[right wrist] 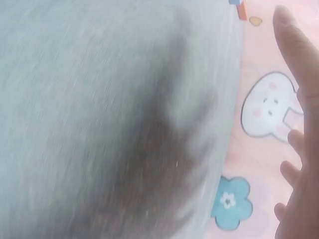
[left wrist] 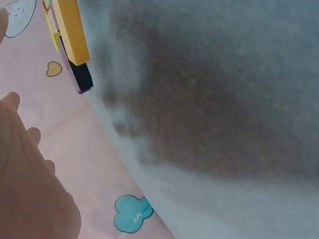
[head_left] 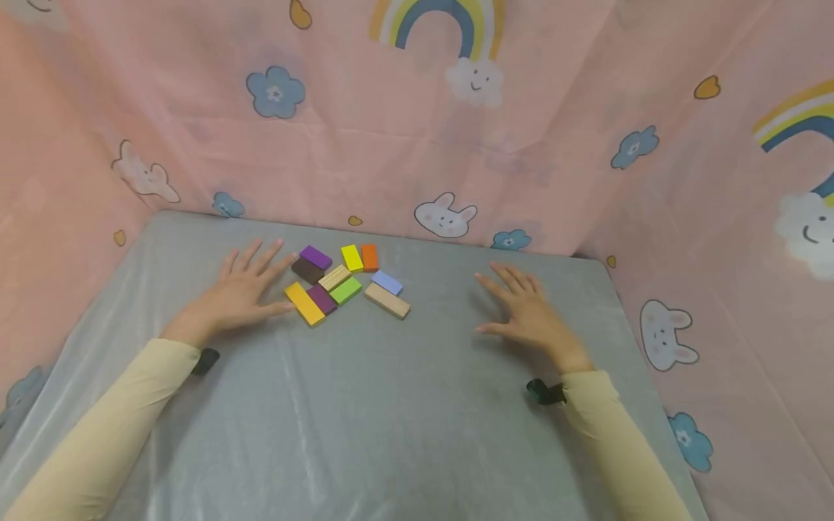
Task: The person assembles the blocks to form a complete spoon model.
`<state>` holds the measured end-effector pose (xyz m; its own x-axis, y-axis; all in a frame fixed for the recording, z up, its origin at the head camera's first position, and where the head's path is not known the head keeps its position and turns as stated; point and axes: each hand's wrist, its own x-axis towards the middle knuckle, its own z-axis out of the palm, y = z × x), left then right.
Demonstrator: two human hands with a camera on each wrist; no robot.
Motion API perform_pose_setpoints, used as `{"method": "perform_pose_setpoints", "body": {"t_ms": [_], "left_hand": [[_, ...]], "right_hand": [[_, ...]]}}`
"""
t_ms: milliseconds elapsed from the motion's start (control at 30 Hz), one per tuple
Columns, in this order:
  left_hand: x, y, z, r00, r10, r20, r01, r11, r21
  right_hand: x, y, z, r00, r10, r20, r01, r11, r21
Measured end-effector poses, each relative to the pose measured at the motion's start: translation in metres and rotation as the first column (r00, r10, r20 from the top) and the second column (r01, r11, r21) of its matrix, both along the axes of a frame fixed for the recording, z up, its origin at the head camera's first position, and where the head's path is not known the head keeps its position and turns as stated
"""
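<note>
Your left hand (head_left: 239,297) has its fingers spread wide; at its thumb tip lies the amber block (head_left: 304,304), though whether they touch I cannot tell. Right of your left index fingertip sit the dark brown block (head_left: 308,270) and purple block (head_left: 316,257). Farther right of those fingers lie the green block (head_left: 346,291) and tan block (head_left: 387,300). Well beyond, your right hand (head_left: 526,312) also has its fingers wide.
</note>
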<state>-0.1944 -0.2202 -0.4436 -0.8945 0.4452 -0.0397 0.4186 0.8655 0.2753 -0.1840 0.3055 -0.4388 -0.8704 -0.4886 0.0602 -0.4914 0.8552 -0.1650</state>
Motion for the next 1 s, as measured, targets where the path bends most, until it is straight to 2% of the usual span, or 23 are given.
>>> {"method": "perform_pose_setpoints", "body": {"t_ms": [367, 733, 1000], "left_hand": [[-0.001, 0.009, -0.001, 0.999, -0.032, -0.002, 0.032, 0.999, -0.001], [-0.002, 0.019, -0.005, 0.999, -0.047, 0.019, 0.046, 0.999, 0.029], [-0.006, 0.029, -0.005, 0.998, -0.042, 0.053, 0.040, 0.998, 0.050]], "right_hand": [[-0.011, -0.033, -0.002, 0.991, 0.133, 0.006, -0.132, 0.990, -0.038], [-0.024, -0.075, -0.005, 0.984, 0.171, 0.059, -0.170, 0.985, -0.017], [-0.028, -0.100, -0.008, 0.975, 0.171, 0.141, -0.170, 0.985, -0.021]]}}
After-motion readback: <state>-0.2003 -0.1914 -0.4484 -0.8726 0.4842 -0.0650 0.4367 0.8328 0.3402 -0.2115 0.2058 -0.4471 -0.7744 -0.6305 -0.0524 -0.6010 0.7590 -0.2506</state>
